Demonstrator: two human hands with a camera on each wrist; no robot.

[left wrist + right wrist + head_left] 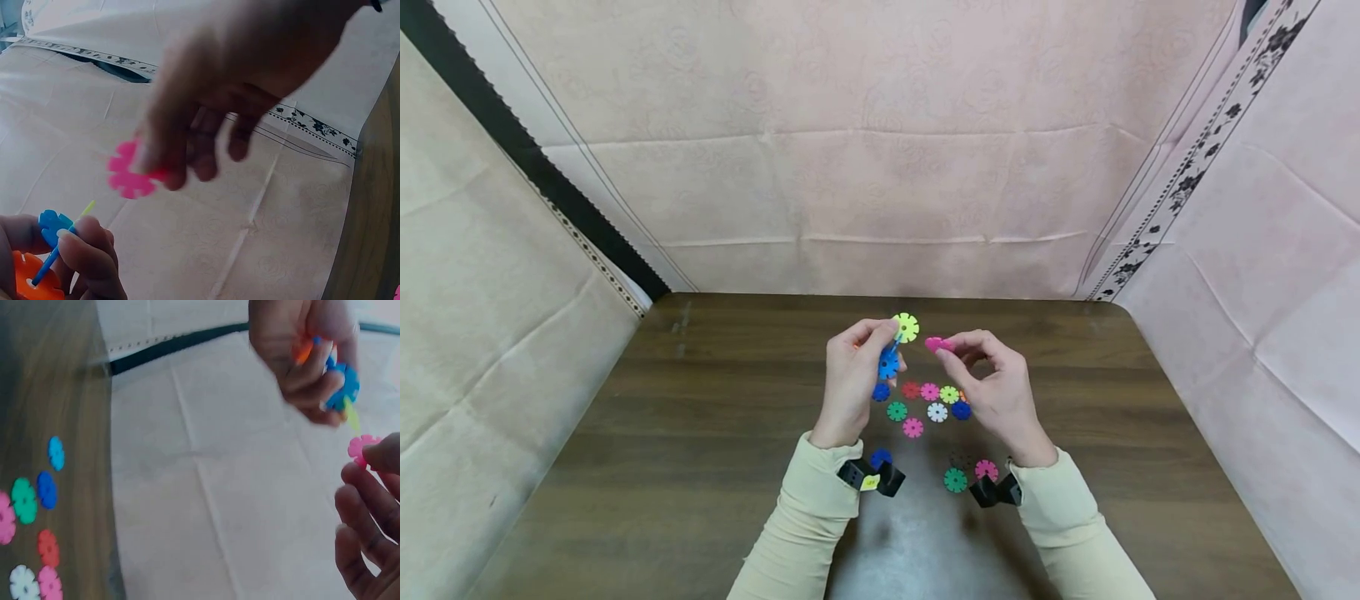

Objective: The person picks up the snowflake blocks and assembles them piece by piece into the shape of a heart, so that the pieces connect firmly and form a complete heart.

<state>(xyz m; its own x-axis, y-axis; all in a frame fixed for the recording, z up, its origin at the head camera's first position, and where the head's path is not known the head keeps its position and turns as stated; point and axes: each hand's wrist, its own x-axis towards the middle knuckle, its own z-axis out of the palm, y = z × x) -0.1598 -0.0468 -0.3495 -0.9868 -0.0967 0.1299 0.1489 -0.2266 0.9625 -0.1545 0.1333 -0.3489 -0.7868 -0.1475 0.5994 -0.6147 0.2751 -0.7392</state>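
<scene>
My left hand (847, 375) grips a small cluster of joined, notched plastic flower discs above the table. In the head view a yellow-green disc (907, 327) sticks up at its fingertips, with a blue disc (888, 364) below it. An orange disc (40, 281) of the same cluster shows in the left wrist view, partly hidden by fingers. Between thumb and fingertips my right hand (1003, 392) pinches a pink flower disc (937, 343). In the right wrist view this pink disc is close to the edge of the yellow-green one, just under the left hand.
Below the hands, several loose flower discs lie on the brown wooden table (700, 433), among them a white one (937, 412) and a red one (911, 390). Nearer the wrists are a green disc (955, 480) and a pink disc. Pale cloth (880, 183) hangs around the table.
</scene>
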